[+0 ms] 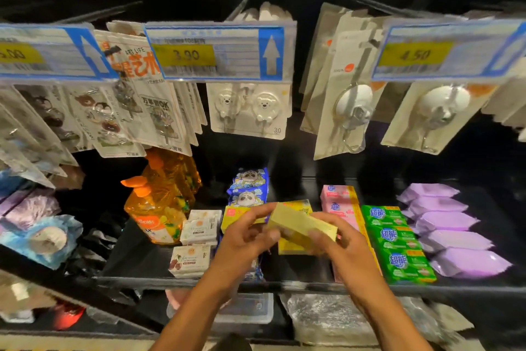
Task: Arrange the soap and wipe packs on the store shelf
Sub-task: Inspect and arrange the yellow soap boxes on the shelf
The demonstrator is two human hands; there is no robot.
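Just left of the green soap packs, raised above the shelf, I had the yellow soap box held by both ends. My left hand was curled round the end farther from the green packs, and my right hand gripped the nearer end. Neither hand had a finger free.

The box's long axis ran across the shelf on a tilt, its far end higher and its near end dipping toward the green packs. Directly beneath it lay the yellow stack, parted from the green packs only by the pink packs.

I judged that the coming move turned on that relation. The box had to go straight down, turning so its long axis matched the stack, which seemed to run front to back. My right hand, being nearer the green packs, looked the one to steer.

As for writing, the green packs read "超能" in white on blue ovals, and the pink packs bore the same characters. The purple wipe packs, just right of the green packs, showed no print I could read. High above the green packs hung a price tag marked "4.50". Up and well to their left, another tag read "3.90", beside a hook card marked "ART LIFE".
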